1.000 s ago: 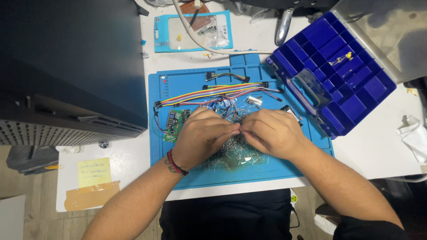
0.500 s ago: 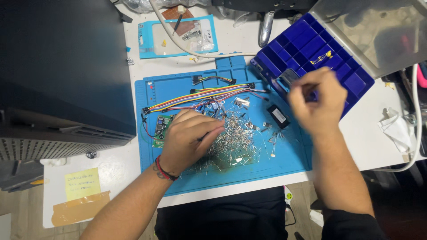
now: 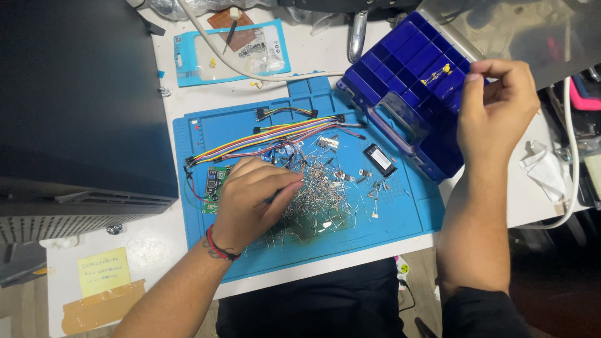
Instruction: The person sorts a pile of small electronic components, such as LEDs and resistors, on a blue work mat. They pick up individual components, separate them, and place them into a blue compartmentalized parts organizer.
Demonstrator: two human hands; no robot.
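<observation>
Head view, only view at this moment; sorting of small electronic parts is the step in hand, judged from how things lie; left hand rests on the pile of loose wire-legged components in the middle of the blue work mat; fingers curled, thumb and forefinger drawn together at the pile's left edge, apparently pinching or nudging a part, but what sits between them is too small to tell; right hand is raised over the far right corner of the blue compartment box, well apart from the pile; fingers bent, forefinger and thumb tips close together near the box rim; cannot tell whether anything small is pinched there.

Box stands open at the mat's upper right, most cells look bare, one cell holds a few yellow parts; ribbon of coloured jumper wires runs across the mat above the pile; small green circuit board lies just beside the left hand, partly under it; black rectangular component sits between pile and box; yellow sticky note lies on the white table near the left forearm.

Judgement on the next move: it calls for fine pinch control to lift one thin-legged part out of a tangle without dragging its neighbours, plus aim into a single small cell; legs bend easily, so light pressure.
</observation>
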